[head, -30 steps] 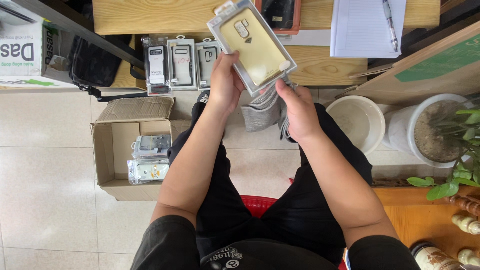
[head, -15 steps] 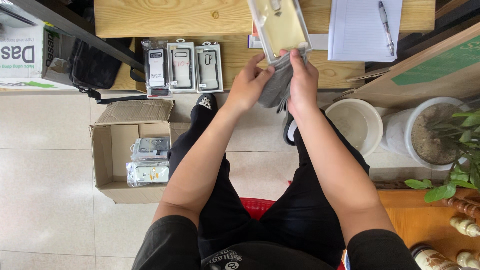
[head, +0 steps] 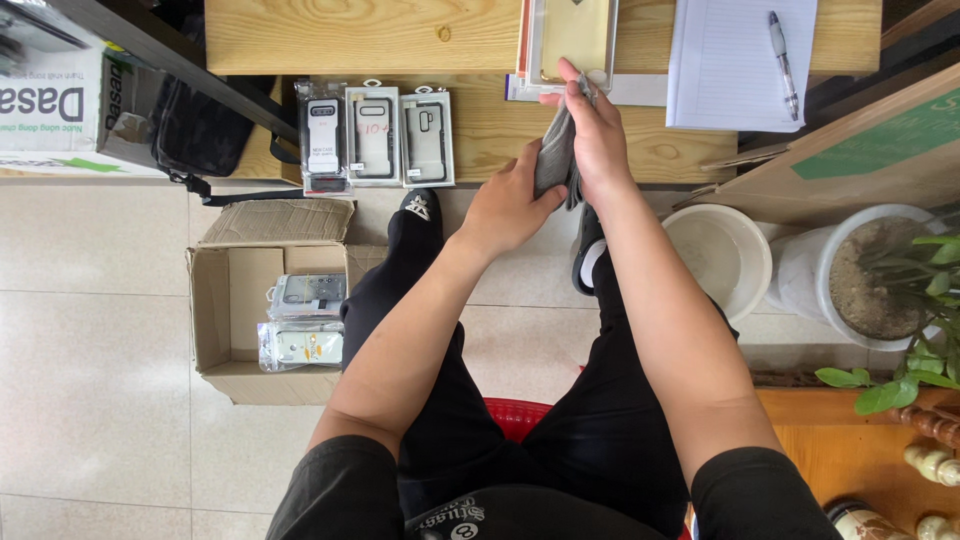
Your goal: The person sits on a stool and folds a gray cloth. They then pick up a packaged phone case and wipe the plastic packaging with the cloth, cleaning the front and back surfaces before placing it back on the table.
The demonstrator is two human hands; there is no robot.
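Observation:
My left hand and my right hand both grip a grey cloth above my knees, at the front edge of a wooden bench. The fingertips of my right hand touch the near edge of a clear packaged phone case with a yellowish insert, which lies flat on the bench on top of a thin book. Three more packaged phone cases lie side by side on the lower bench board, left of my hands.
An open cardboard box on the tiled floor to my left holds a few packaged cases. A notepad with a pen lies at the right. A white bucket and a plant pot stand right of my leg. A black bag hangs at the left.
The packaged case, held up in both hands before, has moved away onto the bench. Both hands have closed on the grey cloth.

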